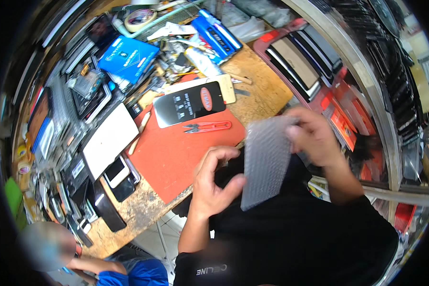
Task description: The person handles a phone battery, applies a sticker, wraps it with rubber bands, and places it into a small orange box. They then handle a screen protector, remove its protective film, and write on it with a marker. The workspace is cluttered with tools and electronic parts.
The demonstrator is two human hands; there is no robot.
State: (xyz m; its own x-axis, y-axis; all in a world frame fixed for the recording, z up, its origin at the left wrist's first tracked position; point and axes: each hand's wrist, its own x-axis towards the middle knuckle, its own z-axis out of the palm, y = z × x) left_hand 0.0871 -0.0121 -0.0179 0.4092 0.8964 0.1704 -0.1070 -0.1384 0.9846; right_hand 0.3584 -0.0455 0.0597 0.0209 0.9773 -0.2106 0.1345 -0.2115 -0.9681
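My right hand point(314, 136) pinches the upper edge of a translucent bubble wrap pouch point(267, 164), which hangs in front of my dark shirt past the near edge of the bench. My left hand point(214, 186) is beside the pouch with thumb and fingers apart; its thumb tip comes close to the pouch, and I cannot tell if they touch. On the red work mat point(171, 157) lies a phone screen point(174, 107) with a dark printed film on its face. Red thread snips point(219, 126) rest just below the screen, blades pointing left.
A white tablet-shaped panel point(110, 140) and several phones lie on the left. Behind are a blue box point(128, 58), a tape roll point(140, 18) and cluttered tools. A reddish tray point(276, 55) of phone parts stands at right. Another person's blue sleeve point(133, 275) shows at lower left.
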